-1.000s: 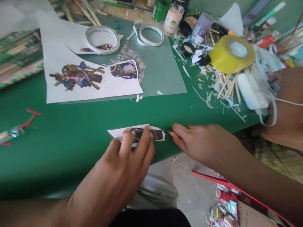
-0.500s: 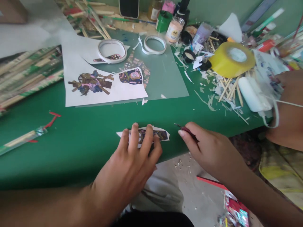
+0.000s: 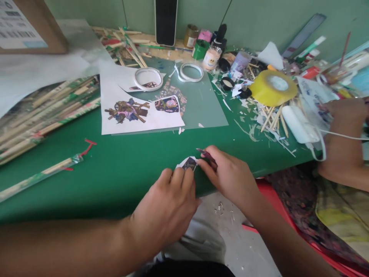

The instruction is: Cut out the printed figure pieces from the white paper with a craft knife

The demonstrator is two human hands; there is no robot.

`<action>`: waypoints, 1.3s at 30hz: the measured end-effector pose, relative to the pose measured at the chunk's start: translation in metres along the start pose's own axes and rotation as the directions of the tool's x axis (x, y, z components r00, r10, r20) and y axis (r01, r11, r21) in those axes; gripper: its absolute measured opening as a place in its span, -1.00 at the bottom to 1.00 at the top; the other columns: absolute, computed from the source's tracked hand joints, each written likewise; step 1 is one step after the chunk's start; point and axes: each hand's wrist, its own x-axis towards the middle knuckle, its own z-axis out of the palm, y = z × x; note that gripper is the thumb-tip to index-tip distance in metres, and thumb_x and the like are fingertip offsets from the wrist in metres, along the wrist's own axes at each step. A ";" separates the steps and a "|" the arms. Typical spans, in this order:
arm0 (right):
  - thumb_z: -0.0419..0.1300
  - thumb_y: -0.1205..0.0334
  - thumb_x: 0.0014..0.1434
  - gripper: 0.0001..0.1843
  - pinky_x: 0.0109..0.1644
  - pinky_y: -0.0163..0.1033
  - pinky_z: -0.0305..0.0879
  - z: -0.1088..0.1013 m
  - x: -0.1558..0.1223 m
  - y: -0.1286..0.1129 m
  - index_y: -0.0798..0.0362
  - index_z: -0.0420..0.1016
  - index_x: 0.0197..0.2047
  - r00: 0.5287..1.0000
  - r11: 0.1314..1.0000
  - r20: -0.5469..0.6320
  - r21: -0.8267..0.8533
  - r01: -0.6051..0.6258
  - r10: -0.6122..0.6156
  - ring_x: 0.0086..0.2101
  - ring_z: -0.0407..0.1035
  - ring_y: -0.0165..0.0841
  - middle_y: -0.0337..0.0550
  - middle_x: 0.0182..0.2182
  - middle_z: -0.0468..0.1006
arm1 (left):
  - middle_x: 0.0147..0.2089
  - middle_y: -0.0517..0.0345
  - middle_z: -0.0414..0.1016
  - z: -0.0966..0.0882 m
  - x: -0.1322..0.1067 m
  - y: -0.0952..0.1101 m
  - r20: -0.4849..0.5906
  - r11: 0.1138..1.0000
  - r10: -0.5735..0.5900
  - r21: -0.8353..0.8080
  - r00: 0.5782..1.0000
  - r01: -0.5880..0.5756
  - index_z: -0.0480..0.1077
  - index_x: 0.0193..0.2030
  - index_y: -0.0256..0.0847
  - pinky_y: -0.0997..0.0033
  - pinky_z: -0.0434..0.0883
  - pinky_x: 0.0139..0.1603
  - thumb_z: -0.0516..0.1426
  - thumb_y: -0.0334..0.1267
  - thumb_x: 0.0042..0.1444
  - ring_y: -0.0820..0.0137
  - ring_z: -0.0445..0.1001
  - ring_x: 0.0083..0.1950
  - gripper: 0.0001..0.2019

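My left hand (image 3: 170,204) is closed over a small paper cutout (image 3: 188,163) at the front edge of the green table. Only the cutout's right end shows, dark-patterned with a white border; the rest lies under my fingers. My right hand (image 3: 230,173) grips a craft knife (image 3: 208,156) with a dark red handle, its thin pointed tip aimed up and left. Thumb and fingertips of that hand are at the cutout's right end; whether they touch it I cannot tell.
A printed white sheet (image 3: 123,125) lies on a grey-green mat (image 3: 210,115) with tape rolls (image 3: 191,73). Yellow tape (image 3: 259,90), sticks and a white charger (image 3: 300,125) clutter the right. Another person's arm (image 3: 346,134) reaches in there. Bundled sticks (image 3: 57,111) lie left.
My left hand has curled its fingers over the cutout, covering more of it. My right hand with the knife has moved left, up to the cutout's end. The camera view has shifted.
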 end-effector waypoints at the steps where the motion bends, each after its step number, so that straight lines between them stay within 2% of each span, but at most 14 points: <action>1: -0.01 0.05 0.38 -0.73 -0.46 -0.31 0.05 -0.002 0.004 0.001 0.04 0.39 -0.20 0.999 1.000 0.041 -0.017 0.021 -0.020 -0.43 0.44 -0.35 -0.16 -0.35 0.59 | -0.24 -0.01 0.49 0.002 0.000 0.000 -0.004 1.000 0.008 -0.006 1.000 -0.008 0.52 -0.11 -0.34 0.31 0.35 -0.39 0.03 -0.25 0.26 0.29 0.41 -0.28 -0.72; 3: -0.12 0.03 0.41 -0.64 -0.50 -0.30 -0.06 -0.006 0.011 0.003 0.02 0.34 -0.29 0.990 0.996 0.129 -0.054 0.066 -0.059 -0.53 0.34 -0.37 -0.22 -0.49 0.51 | -0.07 -0.11 0.53 0.005 -0.002 0.000 -0.019 1.000 0.021 0.003 1.000 -0.021 0.51 -0.05 -0.37 0.28 0.42 -0.29 0.01 -0.33 0.19 0.21 0.48 -0.13 -0.69; 5: -0.19 0.02 0.42 -0.58 -0.52 -0.29 -0.15 -0.008 0.016 0.005 0.00 0.30 -0.36 0.979 0.991 0.189 -0.090 0.099 -0.081 -0.62 0.18 -0.40 -0.29 -0.62 0.36 | 0.12 -0.26 0.48 0.006 -0.004 0.002 -0.037 0.999 0.020 0.043 0.999 -0.018 0.45 0.08 -0.47 0.24 0.45 -0.17 -0.02 -0.37 0.15 0.13 0.48 0.01 -0.58; 6: -0.21 0.02 0.42 -0.57 -0.53 -0.28 -0.18 -0.009 0.018 0.007 -0.01 0.28 -0.38 0.976 0.988 0.200 -0.106 0.112 -0.089 -0.65 0.11 -0.41 -0.32 -0.65 0.29 | 0.17 -0.31 0.45 0.005 -0.004 0.003 -0.040 0.998 0.010 0.067 0.999 -0.007 0.42 0.13 -0.52 0.25 0.46 -0.18 -0.03 -0.39 0.15 0.12 0.49 0.02 -0.55; 7: -0.21 0.02 0.41 -0.57 -0.53 -0.29 -0.21 -0.009 0.018 0.008 -0.01 0.28 -0.39 0.975 0.985 0.196 -0.121 0.125 -0.100 -0.66 0.06 -0.42 -0.34 -0.67 0.24 | 0.16 -0.31 0.47 0.004 -0.005 0.004 -0.038 0.996 0.002 0.085 0.999 0.001 0.41 0.15 -0.55 0.29 0.45 -0.24 -0.04 -0.41 0.14 0.16 0.51 -0.04 -0.53; 9: -0.20 0.01 0.41 -0.55 -0.54 -0.29 -0.24 -0.009 0.018 0.010 -0.01 0.28 -0.41 0.974 0.976 0.176 -0.141 0.165 -0.140 -0.67 0.00 -0.44 -0.35 -0.69 0.20 | 0.03 -0.20 0.56 0.002 -0.006 0.006 -0.022 0.995 -0.005 0.096 1.000 0.007 0.45 0.11 -0.49 0.35 0.39 -0.42 -0.03 -0.45 0.11 0.28 0.52 -0.21 -0.54; 11: -0.20 0.01 0.41 -0.53 -0.54 -0.29 -0.26 -0.007 0.017 0.011 0.00 0.29 -0.43 0.968 0.962 0.150 -0.158 0.222 -0.199 -0.68 -0.02 -0.45 -0.34 -0.69 0.22 | -0.05 -0.09 0.59 0.001 -0.006 0.006 -0.004 0.996 0.005 0.084 1.000 -0.005 0.49 0.07 -0.42 0.36 0.40 -0.43 -0.03 -0.46 0.10 0.31 0.51 -0.25 -0.56; 15: -0.16 0.03 0.41 -0.52 -0.53 -0.28 -0.27 -0.004 0.018 0.014 0.01 0.34 -0.45 0.938 0.915 0.097 -0.208 0.346 -0.332 -0.67 0.02 -0.46 -0.31 -0.66 0.32 | 0.15 -0.20 0.50 0.008 -0.008 0.008 -0.057 0.998 0.011 0.060 0.998 -0.008 0.47 0.10 -0.47 0.20 0.51 -0.02 -0.04 -0.36 0.14 0.11 0.50 0.11 -0.55; 18: -0.13 0.06 0.41 -0.56 -0.53 -0.27 -0.27 -0.005 0.022 0.013 0.00 0.34 -0.44 0.915 0.885 0.123 -0.230 0.404 -0.385 -0.67 0.06 -0.45 -0.32 -0.65 0.35 | 0.18 -0.24 0.48 0.012 -0.009 0.009 -0.107 0.999 0.004 0.037 0.994 0.000 0.46 0.10 -0.51 0.16 0.50 0.08 -0.05 -0.37 0.13 0.06 0.49 0.16 -0.53; 27: -0.13 0.08 0.39 -0.61 -0.54 -0.27 -0.31 -0.010 0.027 0.006 -0.03 0.29 -0.43 0.915 0.888 0.221 -0.249 0.387 -0.337 -0.68 0.10 -0.40 -0.31 -0.65 0.37 | 0.14 -0.31 0.49 0.009 -0.005 0.005 -0.116 1.000 -0.008 0.010 0.993 0.009 0.43 0.10 -0.57 0.17 0.54 0.06 -0.07 -0.43 0.05 0.03 0.54 0.11 -0.50; 39: -0.11 0.11 0.38 -0.65 -0.54 -0.27 -0.35 -0.012 0.026 0.001 -0.04 0.28 -0.42 0.914 0.876 0.272 -0.299 0.378 -0.302 -0.70 0.06 -0.39 -0.29 -0.66 0.38 | 0.11 -0.31 0.52 0.009 -0.003 0.003 -0.115 1.000 0.004 0.006 0.993 -0.004 0.44 0.08 -0.58 0.18 0.56 0.03 -0.09 -0.44 0.11 0.05 0.56 0.07 -0.52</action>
